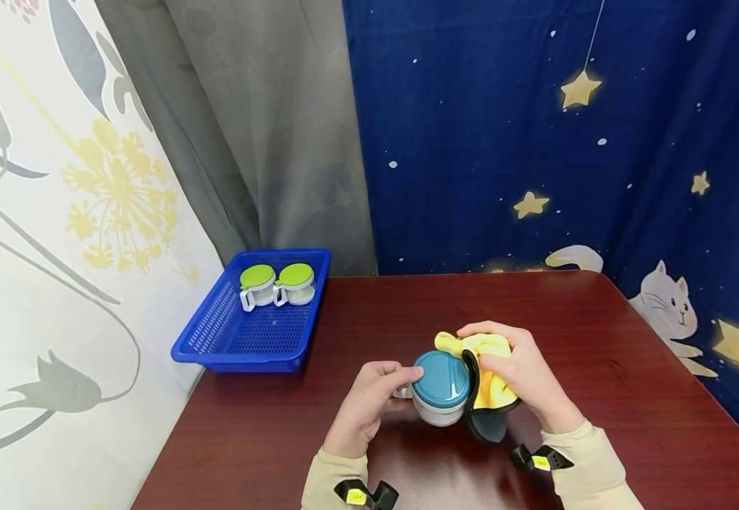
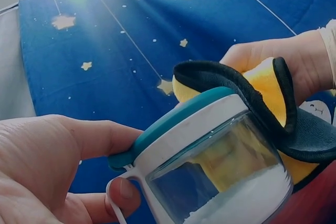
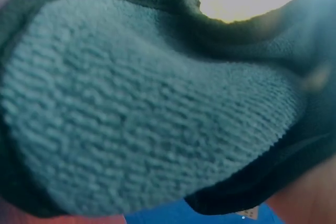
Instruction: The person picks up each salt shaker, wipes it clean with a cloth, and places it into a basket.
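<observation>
A clear seasoning jar [image 1: 441, 388] with a teal lid [image 2: 181, 111], a white collar and white grains inside is tilted in the left wrist view. My left hand [image 1: 369, 404] grips it by the white handle [image 2: 119, 192], thumb at the lid's edge. In my right hand [image 1: 525, 368] is a yellow and dark grey cloth [image 1: 493, 375], bunched and held against the jar's right side. The cloth's grey face [image 3: 147, 114] fills most of the right wrist view, so the right fingertips are hidden there.
A blue plastic basket [image 1: 190, 354] stands at the table's back left. Inside are two jars with green lids [image 1: 258, 275] and white handles. The dark red table [image 1: 382, 312] reaches back to a grey curtain [image 1: 299, 142] and a blue star-patterned curtain [image 1: 471, 142].
</observation>
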A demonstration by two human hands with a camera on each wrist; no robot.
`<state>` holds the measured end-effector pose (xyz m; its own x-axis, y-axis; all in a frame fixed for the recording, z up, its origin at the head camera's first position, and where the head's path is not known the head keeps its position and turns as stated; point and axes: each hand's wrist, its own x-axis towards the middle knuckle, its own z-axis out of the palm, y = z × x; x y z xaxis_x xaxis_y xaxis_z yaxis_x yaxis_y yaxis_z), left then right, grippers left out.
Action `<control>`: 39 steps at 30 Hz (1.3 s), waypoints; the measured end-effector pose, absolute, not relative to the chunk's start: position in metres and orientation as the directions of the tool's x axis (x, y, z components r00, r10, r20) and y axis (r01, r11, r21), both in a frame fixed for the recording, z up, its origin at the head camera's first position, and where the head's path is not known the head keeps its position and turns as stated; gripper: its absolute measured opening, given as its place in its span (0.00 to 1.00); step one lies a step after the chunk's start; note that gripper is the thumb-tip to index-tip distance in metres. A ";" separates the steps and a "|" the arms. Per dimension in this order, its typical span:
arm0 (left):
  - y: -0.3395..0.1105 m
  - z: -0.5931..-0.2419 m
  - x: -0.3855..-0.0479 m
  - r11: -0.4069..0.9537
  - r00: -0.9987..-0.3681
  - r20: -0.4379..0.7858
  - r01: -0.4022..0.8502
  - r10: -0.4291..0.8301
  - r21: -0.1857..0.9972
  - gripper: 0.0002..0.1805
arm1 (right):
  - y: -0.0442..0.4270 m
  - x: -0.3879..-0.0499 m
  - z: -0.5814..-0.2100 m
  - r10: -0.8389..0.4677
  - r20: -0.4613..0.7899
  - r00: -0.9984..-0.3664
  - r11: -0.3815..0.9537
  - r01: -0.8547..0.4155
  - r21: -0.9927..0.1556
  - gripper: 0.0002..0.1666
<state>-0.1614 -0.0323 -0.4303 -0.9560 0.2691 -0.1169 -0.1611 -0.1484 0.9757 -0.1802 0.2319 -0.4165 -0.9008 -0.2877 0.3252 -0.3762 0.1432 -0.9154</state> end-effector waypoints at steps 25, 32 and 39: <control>-0.036 -0.430 -0.163 -0.150 -0.964 -0.087 -0.127 0.250 0.980 0.22 | 0.226 -0.191 -0.455 -0.339 0.171 -0.925 0.238 -0.260 -0.936 0.15; -0.037 -0.431 -0.162 -0.126 -0.948 -0.098 -0.142 0.302 0.982 0.22 | 0.227 -0.190 -0.444 -0.362 0.179 -0.915 0.151 -0.247 -0.957 0.19; -0.035 -0.431 -0.162 -0.118 -0.917 -0.110 -0.167 0.382 0.979 0.20 | 0.233 -0.193 -0.429 -0.444 0.264 -0.856 0.016 -0.302 -0.953 0.22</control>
